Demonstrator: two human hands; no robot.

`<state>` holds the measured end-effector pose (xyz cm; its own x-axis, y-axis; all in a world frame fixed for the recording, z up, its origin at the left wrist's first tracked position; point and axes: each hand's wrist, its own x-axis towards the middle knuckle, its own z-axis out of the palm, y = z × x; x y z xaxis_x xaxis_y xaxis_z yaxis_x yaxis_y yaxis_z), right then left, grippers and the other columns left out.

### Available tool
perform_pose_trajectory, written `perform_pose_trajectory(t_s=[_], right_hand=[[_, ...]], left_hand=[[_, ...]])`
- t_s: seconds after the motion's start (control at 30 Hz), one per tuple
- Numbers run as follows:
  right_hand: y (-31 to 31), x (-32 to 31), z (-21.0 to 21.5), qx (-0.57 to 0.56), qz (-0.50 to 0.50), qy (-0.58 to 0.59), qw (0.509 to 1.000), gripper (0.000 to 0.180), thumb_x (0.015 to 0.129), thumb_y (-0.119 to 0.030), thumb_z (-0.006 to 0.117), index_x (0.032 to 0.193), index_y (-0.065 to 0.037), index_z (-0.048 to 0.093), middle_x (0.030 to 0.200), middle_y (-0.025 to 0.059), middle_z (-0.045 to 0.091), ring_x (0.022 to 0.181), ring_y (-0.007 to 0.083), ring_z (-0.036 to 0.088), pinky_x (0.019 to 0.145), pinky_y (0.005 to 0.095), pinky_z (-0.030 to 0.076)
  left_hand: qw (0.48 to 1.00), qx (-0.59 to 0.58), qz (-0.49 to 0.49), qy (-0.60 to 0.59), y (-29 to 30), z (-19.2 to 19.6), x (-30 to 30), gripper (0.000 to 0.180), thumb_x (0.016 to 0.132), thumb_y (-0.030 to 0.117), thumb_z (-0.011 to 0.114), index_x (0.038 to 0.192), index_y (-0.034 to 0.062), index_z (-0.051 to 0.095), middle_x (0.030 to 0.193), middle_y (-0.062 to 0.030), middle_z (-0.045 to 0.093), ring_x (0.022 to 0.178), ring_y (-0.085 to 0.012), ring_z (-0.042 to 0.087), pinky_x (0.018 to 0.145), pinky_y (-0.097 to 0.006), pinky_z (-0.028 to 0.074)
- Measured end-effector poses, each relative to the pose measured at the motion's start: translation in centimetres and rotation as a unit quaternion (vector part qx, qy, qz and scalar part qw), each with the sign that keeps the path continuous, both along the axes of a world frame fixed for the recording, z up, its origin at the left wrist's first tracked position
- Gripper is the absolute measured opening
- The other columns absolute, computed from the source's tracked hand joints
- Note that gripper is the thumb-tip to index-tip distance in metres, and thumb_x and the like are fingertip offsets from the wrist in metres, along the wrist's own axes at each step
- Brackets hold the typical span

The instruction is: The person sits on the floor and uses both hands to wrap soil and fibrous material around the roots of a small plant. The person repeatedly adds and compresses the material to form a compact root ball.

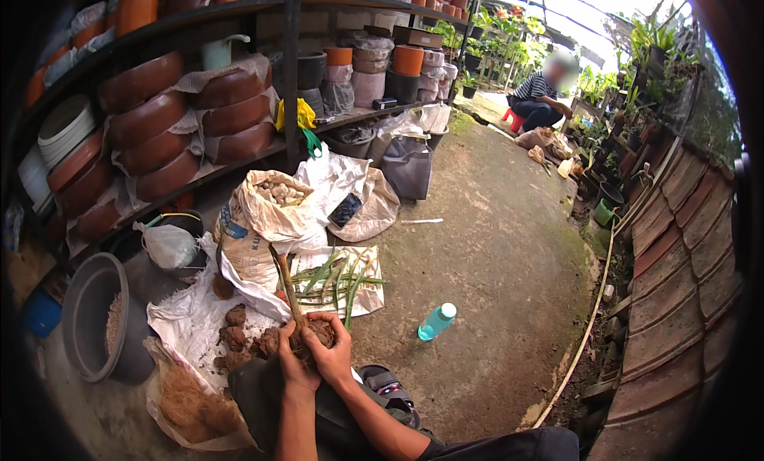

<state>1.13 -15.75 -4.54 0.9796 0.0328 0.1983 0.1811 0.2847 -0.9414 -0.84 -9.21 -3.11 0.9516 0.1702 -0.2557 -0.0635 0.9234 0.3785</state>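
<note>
1. Both hands meet low in the middle of the view, cupped around a dark brown clump of coconut husk (318, 334) packed about the base of a plant cutting (288, 290). The left hand (293, 364) wraps the clump from the 9 o'clock side and the right hand (334, 356) from 3 o'clock, fingers curled snugly on it.
2. The cutting's long axis runs from the clump up toward 11 o'clock, its stem tip ending near the torn white sack (263, 246).
3. More husk chunks (235, 327) lie on the white sheet just at 9 to 10 o'clock of the left hand, which is the nearer one.
4. A bundle of green cuttings (338, 279) rests on paper at 12 o'clock, near but apart from the hands.
5. A teal bottle (436, 322) lies at 2 o'clock on the concrete floor (493, 246), where most open room is; a grey tub (94, 318) and pot shelves (183, 134) close the 9 to 11 o'clock side.
</note>
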Motion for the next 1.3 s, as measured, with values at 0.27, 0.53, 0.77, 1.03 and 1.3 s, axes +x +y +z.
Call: perform_pose_trajectory(t_s=[0.27,0.53,0.77,1.03,1.3], right_hand=[[-0.4,-0.2,0.2,-0.011,-0.008,-0.056,0.998,0.025,0.083,-0.003,0.068,0.106,0.001,0.059,0.106,0.0072,0.064,0.099,0.0138,0.060,0.091,0.0288,0.047],[-0.1,-1.0,0.8,0.000,-0.006,0.003,1.000,0.024,0.085,-0.008,0.066,0.108,0.001,0.060,0.107,0.0084,0.064,0.103,0.0146,0.059,0.093,0.0290,0.046],[-0.5,-0.7,1.6,0.055,0.020,0.012,0.998,0.033,0.093,-0.024,0.059,0.115,0.001,0.060,0.112,0.0093,0.065,0.106,0.0155,0.059,0.094,0.0299,0.045],[-1.6,-0.5,2.0,0.045,-0.020,0.017,0.999,0.027,0.089,-0.010,0.068,0.113,0.001,0.061,0.114,0.0101,0.062,0.108,0.0178,0.060,0.097,0.0318,0.046],[-7.2,0.7,5.0,0.052,-0.070,0.014,0.996,0.019,0.088,-0.005,0.066,0.105,0.001,0.063,0.116,0.0116,0.064,0.109,0.0180,0.059,0.099,0.0320,0.044]], left_hand=[[0.999,0.009,-0.047,-0.027,0.7,-1.5,-0.6,0.038,0.093,0.037,0.048,0.109,0.0048,0.059,0.094,-0.0080,0.065,0.082,-0.0228,0.065,0.079,-0.036,0.055],[1.000,0.018,-0.005,-0.010,0.2,-0.5,-0.8,0.037,0.094,0.037,0.048,0.109,0.0055,0.061,0.094,-0.0073,0.066,0.084,-0.0206,0.065,0.077,-0.034,0.054],[0.999,-0.019,0.014,-0.041,0.6,-1.3,-0.6,0.046,0.096,0.044,0.044,0.112,0.0048,0.062,0.105,-0.0079,0.067,0.091,-0.0226,0.065,0.085,-0.036,0.052],[1.000,0.003,-0.006,0.002,-1.4,1.3,0.0,0.041,0.095,0.041,0.050,0.109,0.0051,0.062,0.102,-0.0084,0.067,0.091,-0.0232,0.065,0.083,-0.037,0.053],[0.996,0.019,-0.088,-0.004,-6.5,2.3,2.8,0.029,0.090,0.026,0.056,0.108,0.0040,0.062,0.095,-0.0060,0.065,0.086,-0.0198,0.065,0.078,-0.033,0.053]])
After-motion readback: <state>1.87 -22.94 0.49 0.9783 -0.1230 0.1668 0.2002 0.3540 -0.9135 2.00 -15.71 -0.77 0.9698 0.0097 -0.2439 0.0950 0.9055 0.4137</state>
